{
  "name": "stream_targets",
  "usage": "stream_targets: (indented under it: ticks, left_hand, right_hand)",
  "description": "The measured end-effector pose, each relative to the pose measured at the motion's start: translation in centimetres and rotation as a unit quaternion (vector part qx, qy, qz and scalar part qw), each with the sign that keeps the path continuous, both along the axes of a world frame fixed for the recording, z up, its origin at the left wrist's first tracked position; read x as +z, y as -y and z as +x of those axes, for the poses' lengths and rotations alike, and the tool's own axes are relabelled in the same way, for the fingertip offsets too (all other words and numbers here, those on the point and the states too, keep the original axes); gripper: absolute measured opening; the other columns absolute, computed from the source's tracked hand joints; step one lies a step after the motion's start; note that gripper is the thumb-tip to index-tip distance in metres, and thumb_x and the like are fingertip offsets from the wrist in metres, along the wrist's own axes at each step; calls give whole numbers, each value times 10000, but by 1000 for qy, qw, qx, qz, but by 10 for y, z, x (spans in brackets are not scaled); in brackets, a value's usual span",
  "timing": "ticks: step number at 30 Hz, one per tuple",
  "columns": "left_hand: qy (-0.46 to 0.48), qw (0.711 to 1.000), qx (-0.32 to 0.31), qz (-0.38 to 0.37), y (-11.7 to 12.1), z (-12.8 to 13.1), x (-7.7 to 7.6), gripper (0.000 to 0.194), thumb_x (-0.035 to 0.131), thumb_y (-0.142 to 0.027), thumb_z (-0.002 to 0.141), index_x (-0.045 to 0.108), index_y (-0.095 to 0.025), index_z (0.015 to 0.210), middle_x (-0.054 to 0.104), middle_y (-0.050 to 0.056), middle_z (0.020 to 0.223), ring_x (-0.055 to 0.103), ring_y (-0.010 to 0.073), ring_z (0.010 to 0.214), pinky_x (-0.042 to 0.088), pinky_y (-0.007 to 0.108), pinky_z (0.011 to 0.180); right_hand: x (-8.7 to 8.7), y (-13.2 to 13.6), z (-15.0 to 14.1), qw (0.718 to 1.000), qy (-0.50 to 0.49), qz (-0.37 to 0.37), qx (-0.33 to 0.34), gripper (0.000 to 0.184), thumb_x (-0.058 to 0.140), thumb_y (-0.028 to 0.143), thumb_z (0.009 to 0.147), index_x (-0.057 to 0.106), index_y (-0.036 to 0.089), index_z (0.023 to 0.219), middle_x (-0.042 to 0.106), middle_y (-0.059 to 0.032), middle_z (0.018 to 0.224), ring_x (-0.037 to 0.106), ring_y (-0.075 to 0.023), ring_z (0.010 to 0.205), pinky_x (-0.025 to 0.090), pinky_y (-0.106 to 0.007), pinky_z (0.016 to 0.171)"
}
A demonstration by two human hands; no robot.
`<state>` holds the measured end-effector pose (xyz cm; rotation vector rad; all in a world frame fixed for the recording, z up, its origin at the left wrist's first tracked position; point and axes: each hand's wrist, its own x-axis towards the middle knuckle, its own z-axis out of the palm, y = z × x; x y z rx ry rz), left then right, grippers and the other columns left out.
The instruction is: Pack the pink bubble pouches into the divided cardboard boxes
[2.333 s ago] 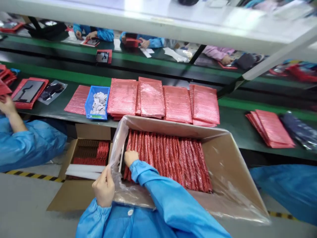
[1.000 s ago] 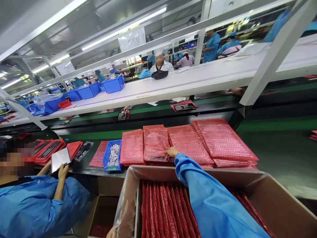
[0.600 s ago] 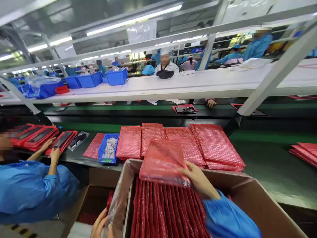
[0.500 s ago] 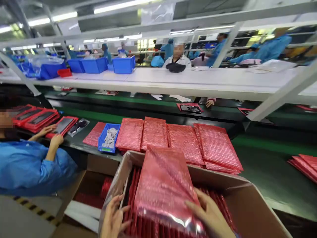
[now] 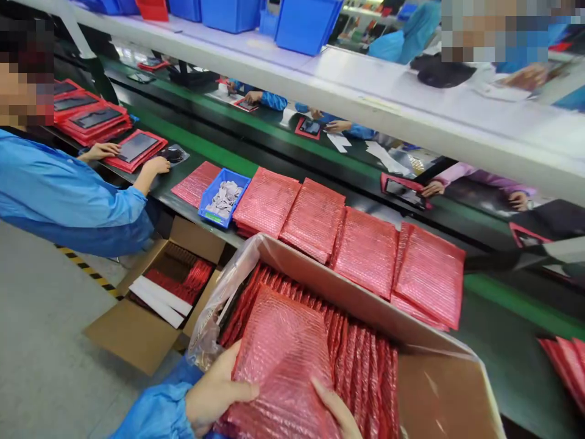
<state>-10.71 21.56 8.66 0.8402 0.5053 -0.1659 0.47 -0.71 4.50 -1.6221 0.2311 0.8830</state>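
Observation:
Both hands hold one red bubble-wrap pouch (image 5: 283, 366) over the near end of a large cardboard box (image 5: 434, 390). My left hand (image 5: 217, 393) grips the pouch's left edge with the fingers curled round it. My right hand (image 5: 336, 410) presses on its lower right side, only partly in view. Under the pouch, several red pouches (image 5: 365, 360) stand on edge in a row inside the box. A clear plastic liner (image 5: 223, 305) hangs over the box's left rim.
Stacks of red pouches (image 5: 365, 250) and a small blue bin (image 5: 223, 198) of white packets lie on the dark bench behind the box. A person in blue (image 5: 68, 195) works at the left. A smaller open carton (image 5: 159, 292) sits on the floor.
My right hand took a pouch from the bench stacks and brought it back over the box. My left hand left the liner and now grips the pouch. The view has dropped downward.

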Motion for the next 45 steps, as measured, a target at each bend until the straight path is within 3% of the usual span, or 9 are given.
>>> stream_targets:
  ticks: [4, 9, 11, 15, 20, 26, 35, 39, 45]
  left_hand:
    - [-33, 961, -26, 272, -30, -5, 12, 648, 613, -425, 766, 453, -201, 1352, 681, 42, 875, 622, 178, 722, 484, 347, 788]
    - [-52, 701, 62, 708, -67, 11, -4, 475, 505, -290, 838, 490, -190, 1301, 578, 116, 1256, 502, 259, 1189, 371, 418, 1026]
    - [-115, 670, -33, 733, -74, 19, -16, 574, 486, -218, 831, 371, -140, 1388, 594, 161, 1238, 563, 280, 1128, 449, 422, 935]
    - [-194, 665, -156, 704, -76, 23, -32, 514, 320, -215, 918, 316, -126, 1425, 704, 148, 1015, 685, 279, 842, 516, 391, 724]
    - [-133, 682, -69, 715, -76, 15, -38, 442, 248, -269, 950, 531, -178, 1278, 701, 108, 1075, 682, 244, 915, 519, 338, 758]
    - [-114, 701, 38, 703, -77, 10, -43, 445, 242, -305, 955, 606, -173, 1176, 726, 82, 997, 695, 217, 857, 520, 302, 737]
    - [-121, 693, 35, 709, -78, 12, -40, 406, 277, -290, 949, 629, -203, 1132, 728, 46, 1002, 693, 191, 835, 497, 260, 722]
    - [-120, 691, 34, 712, -78, 13, -38, 410, 282, -297, 951, 636, -184, 1121, 735, 52, 958, 693, 201, 830, 485, 260, 705]
    - [-118, 675, 35, 727, -79, 12, -39, 394, 299, -285, 948, 635, -174, 1121, 729, 62, 988, 694, 203, 835, 477, 260, 701]
  right_hand:
    - [22, -42, 17, 999, 41, -2, 4, 505, 689, 489, 654, 679, 151, 1029, 691, -103, 1043, 598, -329, 1049, 464, -438, 929]
    - [24, -98, 44, 971, 214, 3, 107, 634, 578, 405, 700, 520, 122, 1265, 595, -140, 1236, 531, -285, 1166, 364, -426, 1047]
    - [18, -118, 48, 945, 275, -10, 175, 679, 508, 326, 716, 421, 103, 1351, 562, -144, 1277, 499, -254, 1210, 326, -402, 1078]
    - [14, -158, 40, 890, 323, -123, 296, 774, 387, 189, 754, 128, 12, 1462, 634, -179, 1141, 600, -242, 1065, 427, -387, 970]
    - [30, -185, 27, 808, 353, -279, 381, 777, 356, 165, 803, -14, -83, 1440, 690, -207, 912, 664, -290, 827, 489, -394, 783]
    - [31, -168, 15, 819, 337, -278, 372, 783, 352, 153, 788, -13, -46, 1451, 698, -172, 908, 672, -257, 792, 492, -334, 740]
    - [28, -177, 22, 787, 352, -317, 395, 766, 344, 181, 813, -10, -68, 1445, 698, -181, 879, 667, -276, 791, 489, -355, 735]
    - [7, -209, 36, 755, 361, -352, 418, 765, 365, 173, 815, 1, -129, 1417, 685, -228, 885, 664, -306, 822, 488, -395, 760]
    - [-66, -243, 21, 749, 346, -382, 416, 749, 396, 113, 813, 20, -118, 1418, 678, -236, 876, 669, -304, 817, 489, -379, 685]
